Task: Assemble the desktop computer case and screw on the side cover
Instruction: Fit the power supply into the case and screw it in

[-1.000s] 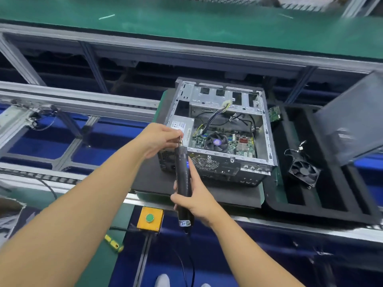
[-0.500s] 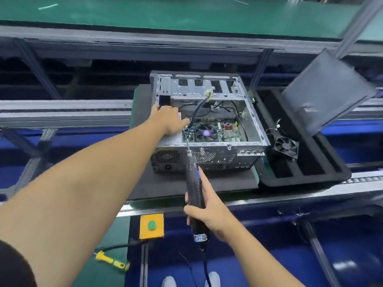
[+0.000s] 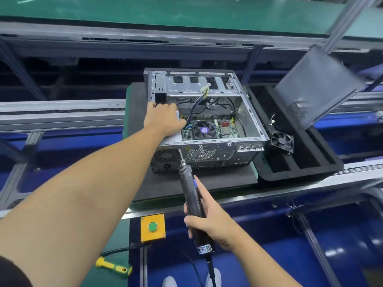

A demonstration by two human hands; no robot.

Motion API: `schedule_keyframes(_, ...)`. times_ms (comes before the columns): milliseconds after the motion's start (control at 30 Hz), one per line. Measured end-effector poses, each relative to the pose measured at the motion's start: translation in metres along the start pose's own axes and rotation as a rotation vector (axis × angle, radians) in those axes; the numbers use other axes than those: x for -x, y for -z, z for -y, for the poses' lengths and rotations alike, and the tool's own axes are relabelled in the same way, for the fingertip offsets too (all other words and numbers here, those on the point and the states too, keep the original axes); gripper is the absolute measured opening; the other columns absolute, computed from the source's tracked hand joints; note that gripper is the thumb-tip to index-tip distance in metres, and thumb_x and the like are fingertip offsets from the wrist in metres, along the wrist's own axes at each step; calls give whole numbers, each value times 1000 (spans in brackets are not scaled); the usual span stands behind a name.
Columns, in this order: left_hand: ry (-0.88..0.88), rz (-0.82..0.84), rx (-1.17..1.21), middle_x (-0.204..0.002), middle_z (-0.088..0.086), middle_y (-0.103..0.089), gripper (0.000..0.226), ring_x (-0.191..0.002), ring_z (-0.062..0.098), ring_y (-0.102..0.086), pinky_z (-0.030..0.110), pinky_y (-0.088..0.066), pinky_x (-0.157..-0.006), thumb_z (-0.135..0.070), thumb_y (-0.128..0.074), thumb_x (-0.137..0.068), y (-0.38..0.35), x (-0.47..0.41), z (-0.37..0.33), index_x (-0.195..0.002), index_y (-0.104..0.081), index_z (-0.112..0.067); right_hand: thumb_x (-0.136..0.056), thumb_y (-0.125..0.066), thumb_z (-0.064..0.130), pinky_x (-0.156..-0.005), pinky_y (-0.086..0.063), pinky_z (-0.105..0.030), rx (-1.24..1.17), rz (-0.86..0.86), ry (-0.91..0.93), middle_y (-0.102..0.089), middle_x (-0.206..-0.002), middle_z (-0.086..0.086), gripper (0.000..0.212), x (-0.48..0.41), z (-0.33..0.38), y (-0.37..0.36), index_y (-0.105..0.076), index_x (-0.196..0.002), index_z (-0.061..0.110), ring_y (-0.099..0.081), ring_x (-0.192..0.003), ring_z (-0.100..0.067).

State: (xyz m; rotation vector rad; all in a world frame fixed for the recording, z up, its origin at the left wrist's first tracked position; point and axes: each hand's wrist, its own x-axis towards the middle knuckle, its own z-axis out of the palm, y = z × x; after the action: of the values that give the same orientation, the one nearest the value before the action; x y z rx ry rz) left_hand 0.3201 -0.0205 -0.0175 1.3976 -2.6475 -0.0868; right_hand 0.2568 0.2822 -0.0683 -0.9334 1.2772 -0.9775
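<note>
Two stages judged outstanding: computer case (image 3: 209,94) lies open-sided on the worktop mat (image 3: 217,180); side cover (image 3: 317,85) leans well apart, at right, unfitted; left hand (image 3: 163,119) rests on the power supply (image 3: 173,139), fingers loose; right hand (image 3: 207,221) grips the electric screwdriver (image 3: 191,193), bit at the rear panel (image 3: 207,155).

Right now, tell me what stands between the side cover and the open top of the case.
The left hand rests inside the case at its left side, forearm crossing the near rim. The side cover leans apart at the right, above the tray. Nothing else visible blocks it.
</note>
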Motion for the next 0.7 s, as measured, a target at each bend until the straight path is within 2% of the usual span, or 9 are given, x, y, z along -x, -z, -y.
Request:
schedule_keyframes(233, 12, -14, 15, -73, -1, -56, 43, -78, 24, -54, 47, -28, -103, -49, -33, -78, 4, 3, -1, -97, -54, -16, -82, -73, 12, -70, -59, -48, -17, -25, 6, -64, -96, -2, 100, -8, -8, 1, -21, -142, 73, -63, -66, -30)
schedule_keyframes(700, 15, -12, 33, -79, 1, -59, 42, -84, 26, -55, 47, -27, -105, -48, -38, -83, 5, 5, -3, -102, -57, -15, -83, -76, 13, -70, -58, -44, -51, -36, -10, -63, -98, -4, 101, -9, -7, -1, -21, -144, 72, -62, -69, -31)
